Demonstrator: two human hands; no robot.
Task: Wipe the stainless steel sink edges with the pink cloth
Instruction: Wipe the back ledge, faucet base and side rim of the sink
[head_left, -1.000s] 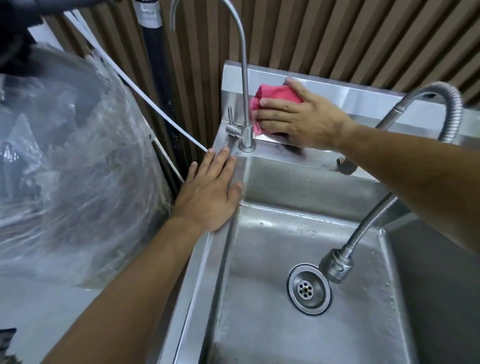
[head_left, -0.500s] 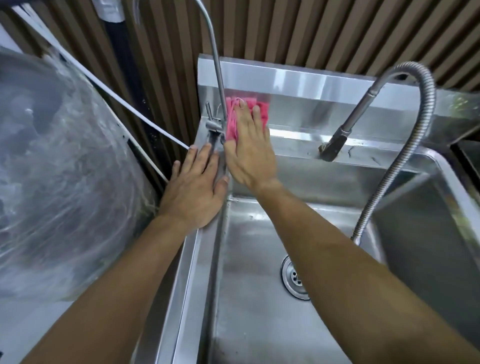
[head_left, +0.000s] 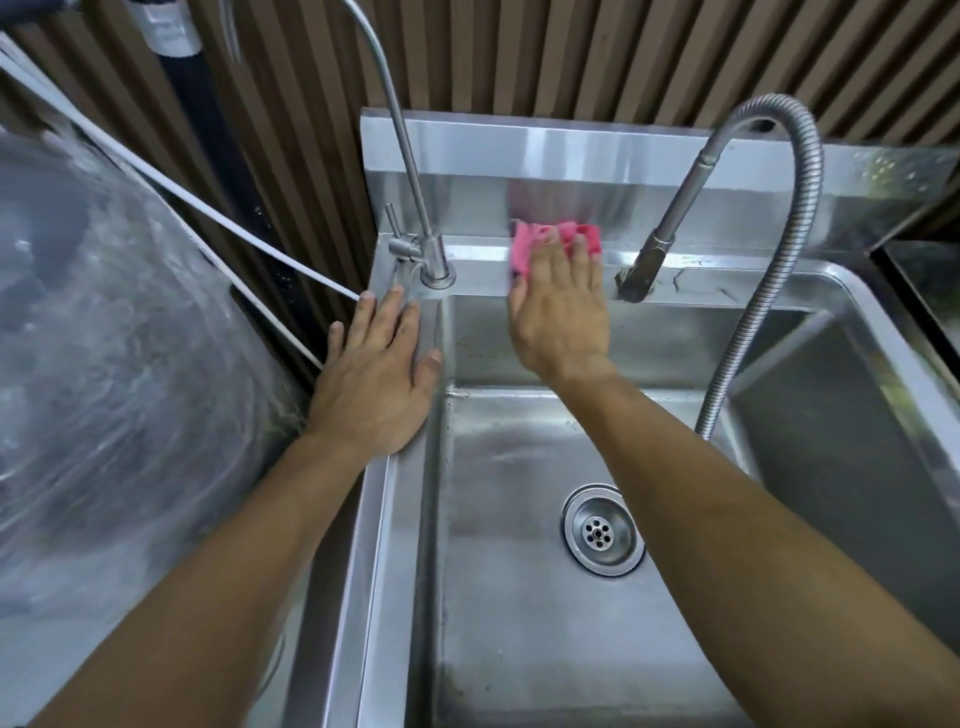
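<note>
Right hand (head_left: 558, 317) flat on the pink cloth (head_left: 550, 244), fingers spread over it, pressing it down onto the back ledge of the stainless steel sink (head_left: 727, 283), right where the ledge meets the upright splashback (head_left: 571, 171). The cloth sits between the two taps: the thin gooseneck faucet (head_left: 410, 166) at the rear left corner and the spray head (head_left: 644, 267) of the flexible hose faucet (head_left: 779, 218) just to the right. A faint pink reflection shows on the splashback above the cloth (the steel is that shiny).

Left hand (head_left: 376, 374) lies open and palm down on the sink's left rim, fingers together and pointing toward the base of the gooseneck, thumb hanging over the inner edge. It holds nothing. The two hands are apart, the corner of the basin between them.

Down in the basin, the round drain strainer (head_left: 602, 530) is partly hidden by the right forearm. The hose curves up and over, then drops toward the basin's right side.

Off to the left of the sink, a big bundle of clear plastic wrap (head_left: 119, 364), with a white cable (head_left: 208, 208) running diagonally past it toward the sink corner. Brown slatted wall panelling (head_left: 571, 57) stands behind everything
</note>
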